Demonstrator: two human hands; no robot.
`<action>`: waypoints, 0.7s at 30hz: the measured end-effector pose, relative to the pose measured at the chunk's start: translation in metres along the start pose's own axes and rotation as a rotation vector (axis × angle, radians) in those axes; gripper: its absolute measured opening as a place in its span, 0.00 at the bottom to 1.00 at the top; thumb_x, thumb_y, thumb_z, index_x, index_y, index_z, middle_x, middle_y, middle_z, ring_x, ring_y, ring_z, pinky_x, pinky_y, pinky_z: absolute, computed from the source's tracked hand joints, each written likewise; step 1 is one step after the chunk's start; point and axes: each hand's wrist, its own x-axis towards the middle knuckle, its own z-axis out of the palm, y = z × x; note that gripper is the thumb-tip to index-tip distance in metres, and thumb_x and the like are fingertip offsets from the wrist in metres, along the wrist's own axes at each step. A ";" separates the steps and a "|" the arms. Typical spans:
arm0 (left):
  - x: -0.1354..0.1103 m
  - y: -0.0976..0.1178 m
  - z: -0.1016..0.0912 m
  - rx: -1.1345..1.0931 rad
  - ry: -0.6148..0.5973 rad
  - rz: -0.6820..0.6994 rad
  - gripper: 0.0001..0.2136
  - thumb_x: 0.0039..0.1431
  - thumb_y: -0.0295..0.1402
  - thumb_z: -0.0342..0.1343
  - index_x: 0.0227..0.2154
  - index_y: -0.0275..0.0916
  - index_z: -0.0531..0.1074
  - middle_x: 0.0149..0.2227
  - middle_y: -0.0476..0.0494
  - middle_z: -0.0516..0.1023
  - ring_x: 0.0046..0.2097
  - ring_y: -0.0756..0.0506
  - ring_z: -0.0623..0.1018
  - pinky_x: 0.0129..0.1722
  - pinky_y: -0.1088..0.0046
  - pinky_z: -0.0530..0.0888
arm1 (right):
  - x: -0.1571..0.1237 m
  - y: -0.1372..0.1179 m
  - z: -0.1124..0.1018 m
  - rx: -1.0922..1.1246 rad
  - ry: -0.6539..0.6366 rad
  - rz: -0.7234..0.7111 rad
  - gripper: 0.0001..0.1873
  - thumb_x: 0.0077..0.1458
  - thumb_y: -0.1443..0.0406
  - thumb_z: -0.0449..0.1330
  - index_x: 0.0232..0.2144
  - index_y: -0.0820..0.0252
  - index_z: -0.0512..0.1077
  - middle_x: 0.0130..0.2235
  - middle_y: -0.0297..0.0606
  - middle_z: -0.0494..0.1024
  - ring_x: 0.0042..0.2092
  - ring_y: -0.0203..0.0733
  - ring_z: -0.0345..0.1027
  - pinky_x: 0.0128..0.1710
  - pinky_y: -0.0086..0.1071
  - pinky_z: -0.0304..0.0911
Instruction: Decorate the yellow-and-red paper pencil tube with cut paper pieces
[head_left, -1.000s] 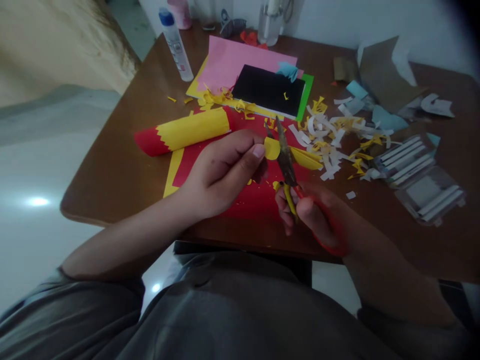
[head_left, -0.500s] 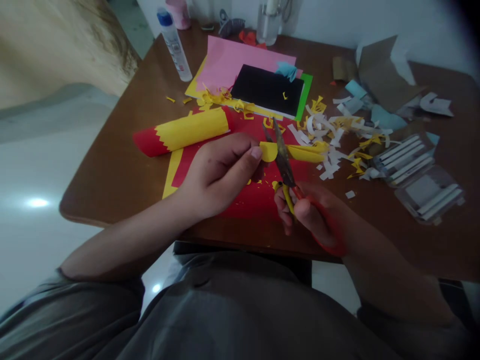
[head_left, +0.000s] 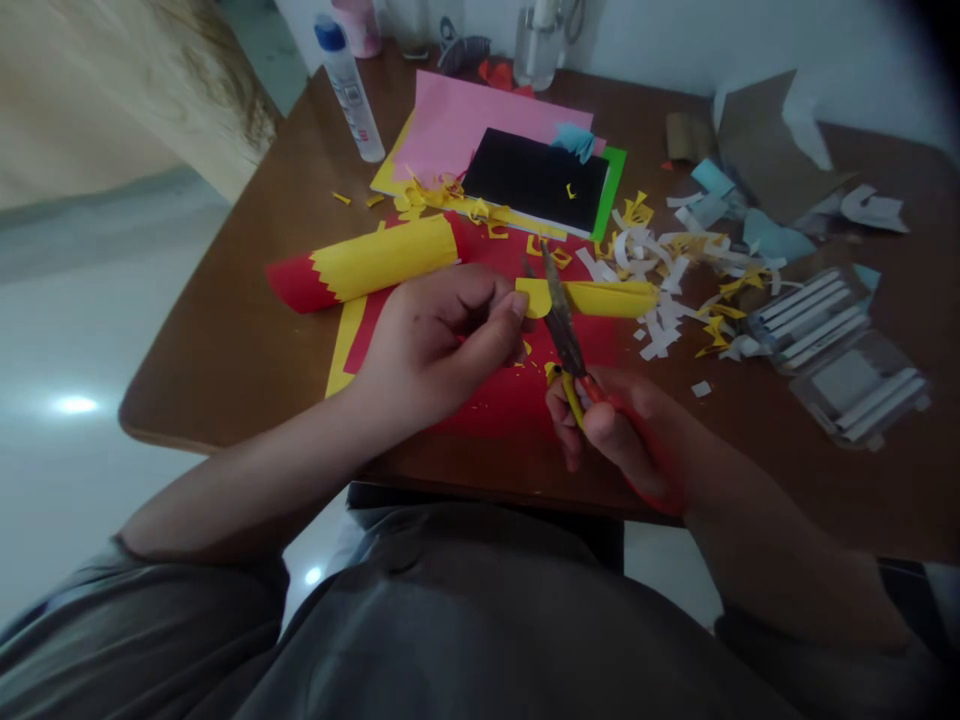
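Note:
Between thumb and fingers, my left hand [head_left: 450,345] pinches the left end of a folded yellow paper strip [head_left: 611,299]. My right hand [head_left: 611,425] grips a pair of scissors [head_left: 568,340] with red and yellow handles. The blades are parted a little and cross the strip close to my left fingertips. Red paper [head_left: 495,405] lies flat beneath both hands, dotted with tiny yellow bits. A rolled red and yellow paper tube [head_left: 382,258] rests behind my left hand.
White and yellow paper scraps [head_left: 660,260] are heaped right of the strip. An open clear plastic case [head_left: 832,340] lies beyond them. Pink paper [head_left: 487,125] and a black sheet [head_left: 540,180] are at the back, near a blue-capped bottle [head_left: 352,95].
The scissors and my right hand have shifted slightly left. The strip's free right part has swung a little and now looks narrower. My left hand has barely moved.

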 end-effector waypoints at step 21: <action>-0.002 0.001 0.004 -0.037 -0.010 -0.029 0.22 0.75 0.52 0.70 0.30 0.41 0.82 0.28 0.44 0.84 0.28 0.47 0.76 0.28 0.68 0.70 | 0.002 0.013 0.003 0.081 0.049 0.001 0.39 0.63 0.24 0.67 0.38 0.51 0.72 0.31 0.33 0.74 0.31 0.44 0.72 0.33 0.39 0.69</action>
